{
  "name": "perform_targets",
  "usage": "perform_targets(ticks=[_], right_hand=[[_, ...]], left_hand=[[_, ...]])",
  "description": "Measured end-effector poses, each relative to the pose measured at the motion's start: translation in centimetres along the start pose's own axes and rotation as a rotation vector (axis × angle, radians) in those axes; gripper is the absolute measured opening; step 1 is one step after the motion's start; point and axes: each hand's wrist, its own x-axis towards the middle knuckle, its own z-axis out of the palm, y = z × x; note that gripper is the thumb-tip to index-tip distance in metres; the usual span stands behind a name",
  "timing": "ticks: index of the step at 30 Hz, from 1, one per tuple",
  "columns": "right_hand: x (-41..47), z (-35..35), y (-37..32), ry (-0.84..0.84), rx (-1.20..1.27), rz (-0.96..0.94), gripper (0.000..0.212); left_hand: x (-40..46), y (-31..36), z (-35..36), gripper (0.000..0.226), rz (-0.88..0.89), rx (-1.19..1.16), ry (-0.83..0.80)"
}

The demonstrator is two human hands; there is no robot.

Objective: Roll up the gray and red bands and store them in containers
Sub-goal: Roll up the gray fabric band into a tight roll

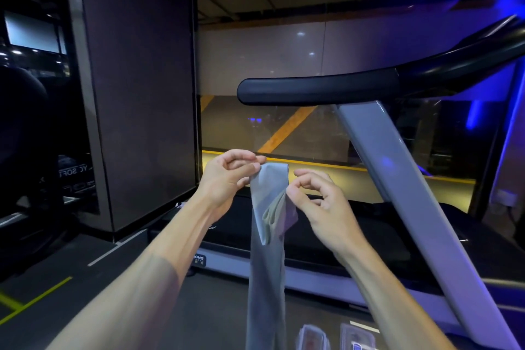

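Mid-frame, the left hand (227,176) pinches the top edge of the gray band (268,202), thumb and fingers curled on the fabric. The right hand (321,204) pinches its folded right side just below. The band's upper end is doubled over in loose folds; the rest hangs straight down to the bottom edge. At the lower right sit two clear containers (312,337), blurred. Behind the hands stands a treadmill (397,167), its black handrail crossing the right half.

Both hands raised, left hand (227,176) and right hand (321,202) pinching.
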Motion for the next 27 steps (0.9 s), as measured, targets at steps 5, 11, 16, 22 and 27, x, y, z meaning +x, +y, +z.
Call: perform_targets(ticks=[5, 11, 16, 22, 27], right_hand=[[0.0, 0.8, 0.1, -0.001, 0.032, -0.002, 0.019], [0.2, 1.0, 0.0, 0.027, 0.127, 0.024, 0.015], [1.1, 1.4, -0.2, 0.144, 0.335, 0.216, 0.015], [2.8, 1.7, -0.5, 0.312, 0.329, 0.283, 0.013], [4.7, 1.5, -1.6, 0.390, 0.245, 0.292, 0.015]], left_hand=[[-0.4, 0.1, 0.0, 0.018, 0.007, -0.001, -0.019], [-0.7, 0.1, 0.4, 0.018, 0.018, 0.036, -0.048], [-1.0, 0.0, 0.9, 0.016, 0.095, 0.140, -0.115], [-1.4, 0.2, 1.5, 0.016, 0.245, 0.293, -0.121], [-1.2, 0.4, 1.8, 0.032, 0.359, 0.407, -0.154]])
